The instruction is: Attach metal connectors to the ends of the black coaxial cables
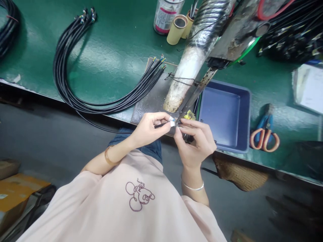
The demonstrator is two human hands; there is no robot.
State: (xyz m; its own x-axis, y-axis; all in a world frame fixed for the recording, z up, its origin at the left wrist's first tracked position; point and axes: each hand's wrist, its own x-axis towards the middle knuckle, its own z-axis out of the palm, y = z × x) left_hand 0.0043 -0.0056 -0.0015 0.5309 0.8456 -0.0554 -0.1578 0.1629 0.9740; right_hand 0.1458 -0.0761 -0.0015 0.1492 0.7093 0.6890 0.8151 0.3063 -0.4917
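Observation:
My left hand [151, 129] is closed in a pinch around a black cable [159, 125] close to its end, with the cable's tail running back left along the table edge. Opposite it, my right hand [195, 137] has its thumb and fingertips closed at the cable's end. Whatever small piece lies between those fingertips is too small to make out. Just above the fingertips, a thin metal rod [195, 95] slants down from a stand. Beside it hangs a duct [185, 69] wrapped in plastic film, its mouth over a dark plate [143, 109]. A yellow bit [189, 115] sits behind my right fingers.
A bundle of black cables [63, 67] curves across the green table [118, 43]. To the right are a blue tray [222, 114] and orange-handled pliers [264, 134]. A can [166, 16], a cardboard tube [177, 30] and more cables [292, 37] stand or lie at the back.

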